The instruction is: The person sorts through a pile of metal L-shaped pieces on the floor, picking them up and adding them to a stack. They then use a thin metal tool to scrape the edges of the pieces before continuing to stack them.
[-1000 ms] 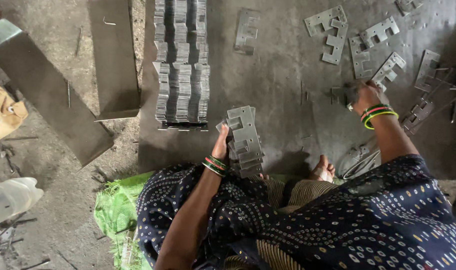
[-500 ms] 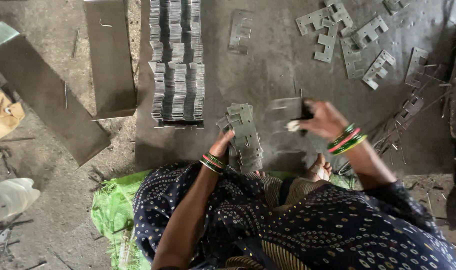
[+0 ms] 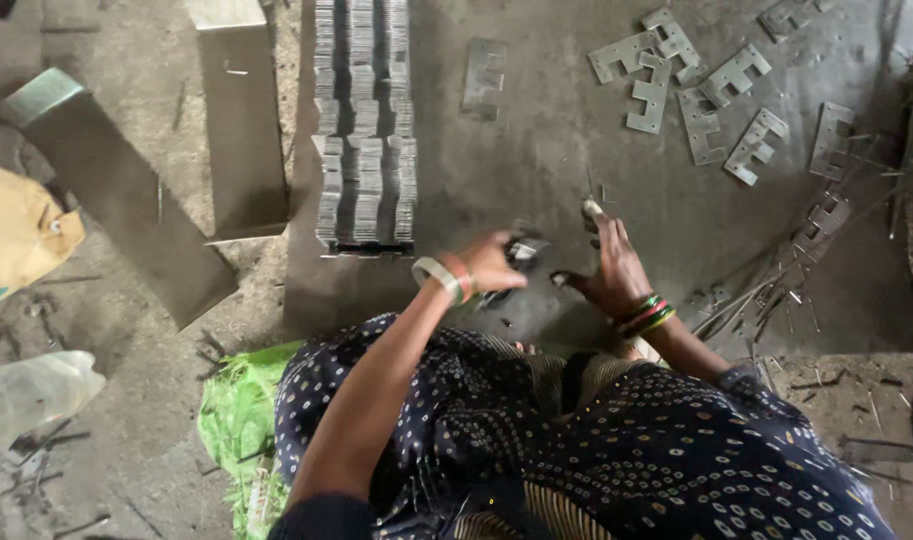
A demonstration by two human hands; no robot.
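Observation:
My left hand (image 3: pixel 488 262) grips a small stack of grey stamped metal plates (image 3: pixel 525 249) just above the dusty floor in front of my knees. My right hand (image 3: pixel 608 268) is close beside the stack on its right. Its fingers are spread, one fingertip is raised, and nothing shows inside it. Both wrists wear bangles. A long, neatly packed row of the same plates (image 3: pixel 364 125) lies on the floor straight beyond my left hand. My dark dotted clothing fills the bottom of the view.
Several loose E-shaped plates (image 3: pixel 676 80) lie scattered at the top right, and one plate (image 3: pixel 483 75) lies alone near the row. Two long metal boxes (image 3: pixel 241 120) (image 3: pixel 116 195) lie to the left. Thin metal scrap strips (image 3: pixel 776 290) are at the right, a green sack (image 3: pixel 238 420) under me.
My right hand reached to the loose plates at the right, brought one back and added it to the stack. The stack has turned edge-on in my left hand.

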